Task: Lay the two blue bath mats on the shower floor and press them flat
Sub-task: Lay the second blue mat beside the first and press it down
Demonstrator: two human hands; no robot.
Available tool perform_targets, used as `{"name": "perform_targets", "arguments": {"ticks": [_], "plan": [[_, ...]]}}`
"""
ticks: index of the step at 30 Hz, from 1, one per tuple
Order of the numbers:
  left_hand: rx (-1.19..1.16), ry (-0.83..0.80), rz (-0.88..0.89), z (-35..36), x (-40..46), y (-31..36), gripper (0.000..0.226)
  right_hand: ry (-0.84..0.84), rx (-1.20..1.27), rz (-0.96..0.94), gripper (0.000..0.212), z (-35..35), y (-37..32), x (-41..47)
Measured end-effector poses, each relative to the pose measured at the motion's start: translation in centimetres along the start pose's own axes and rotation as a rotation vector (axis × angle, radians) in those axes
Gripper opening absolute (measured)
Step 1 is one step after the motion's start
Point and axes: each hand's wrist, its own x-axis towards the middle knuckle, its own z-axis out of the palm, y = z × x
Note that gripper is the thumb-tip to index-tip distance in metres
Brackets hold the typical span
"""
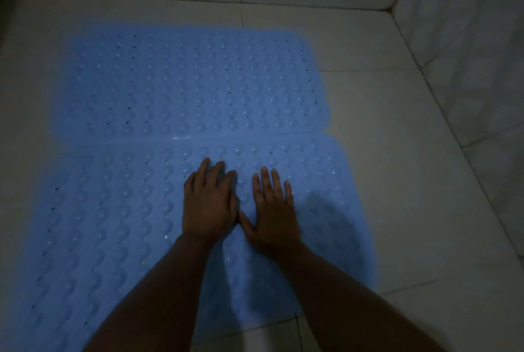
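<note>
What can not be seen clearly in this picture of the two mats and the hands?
- Near mat: its left and lower edges are cut off by the frame of the head view, and both forearms cover part of it.
- Mat under the left hand and right hand: hidden by the palms, so flatness there is unknown.
- Far mat: dim light and blur hide small wrinkles.
- Seam between mats: overlap or only touching, cannot tell.
</note>
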Motion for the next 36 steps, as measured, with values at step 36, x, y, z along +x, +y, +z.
{"name": "perform_targets", "arguments": {"ticks": [36], "plan": [[-0.008,-0.25,0.167,6.2,-1.8,14.2,0.072,0.188,0.34,0.138,0.033,-6.5,15.0,4.0]]}}
